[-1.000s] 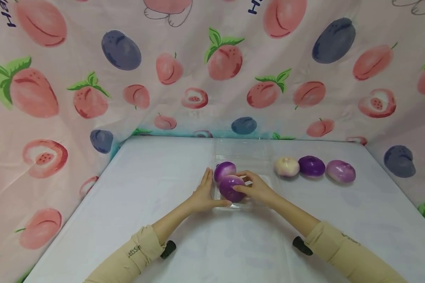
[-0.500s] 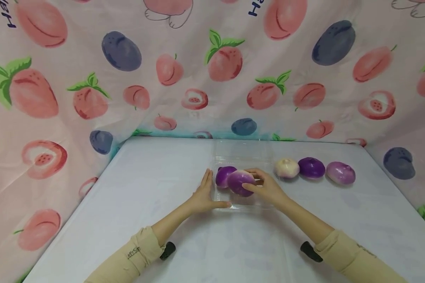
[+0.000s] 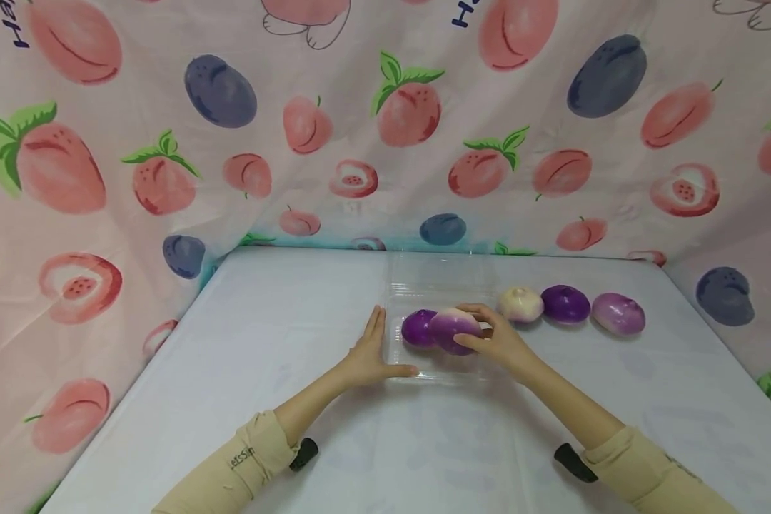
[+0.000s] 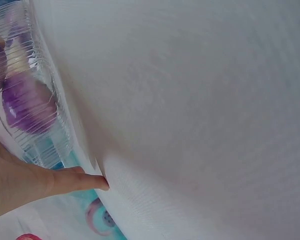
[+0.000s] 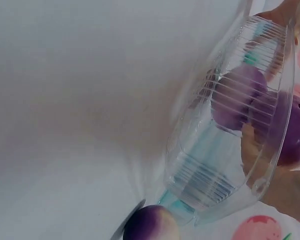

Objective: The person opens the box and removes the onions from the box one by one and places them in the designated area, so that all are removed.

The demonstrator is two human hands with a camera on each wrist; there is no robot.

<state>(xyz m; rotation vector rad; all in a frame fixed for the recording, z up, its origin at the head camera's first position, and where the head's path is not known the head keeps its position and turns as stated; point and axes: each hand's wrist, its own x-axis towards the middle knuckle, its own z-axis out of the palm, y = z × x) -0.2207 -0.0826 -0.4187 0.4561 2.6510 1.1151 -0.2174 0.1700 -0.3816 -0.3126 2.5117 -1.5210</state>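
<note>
A clear plastic clamshell box (image 3: 440, 271) lies with its lid folded back, away from the person. My right hand (image 3: 504, 344) grips a purple onion (image 3: 455, 331) with a pale top between thumb and fingers, over the box's base. Behind it and to its left, a darker purple onion (image 3: 416, 329) lies in the base, partly covered in the head view. My left hand (image 3: 366, 359) keeps its fingers straight along the box's left side, its thumb stretched along the front edge. Through the ribbed wall, the right wrist view shows the held onion (image 5: 285, 130) beside the other onion (image 5: 237, 95).
Right of the box, a whitish onion (image 3: 520, 305), a dark purple onion (image 3: 565, 305) and a light purple onion (image 3: 619, 314) stand in a row on the white table (image 3: 283, 307). A fruit-print cloth (image 3: 360, 107) hangs behind and at both sides.
My right hand has moved to the right with its onion, away from my left hand. The other onion in the box has shifted right and turned. My left hand stays put.
</note>
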